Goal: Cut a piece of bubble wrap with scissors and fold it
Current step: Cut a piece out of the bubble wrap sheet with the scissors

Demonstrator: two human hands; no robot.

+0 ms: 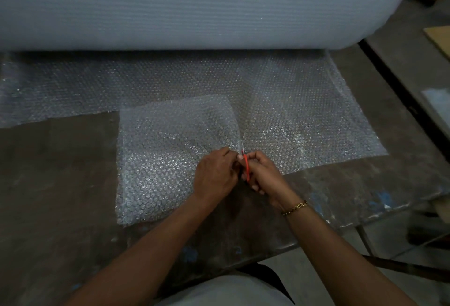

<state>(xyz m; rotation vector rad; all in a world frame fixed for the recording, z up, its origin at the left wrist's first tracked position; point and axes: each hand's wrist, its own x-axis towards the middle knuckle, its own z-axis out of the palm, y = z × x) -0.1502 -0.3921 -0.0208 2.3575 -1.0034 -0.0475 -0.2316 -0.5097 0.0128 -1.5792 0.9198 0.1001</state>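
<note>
A sheet of clear bubble wrap (pixel 292 110) runs out from a big roll (pixel 194 6) across the dark table. Its left portion (pixel 165 149) lies nearer me, split from the rest by a cut line running away from my hands. My right hand (pixel 263 174) grips red-handled scissors (pixel 246 166), blades pointing away along the cut. My left hand (pixel 214 174) pinches the wrap's edge right beside the blades. The scissor blades are mostly hidden by my fingers.
The worn dark table (pixel 60 184) ends at a front edge near my body and a right edge by a metal frame (pixel 394 74). Cardboard pieces (pixel 438 37) lie off to the far right, beyond the table.
</note>
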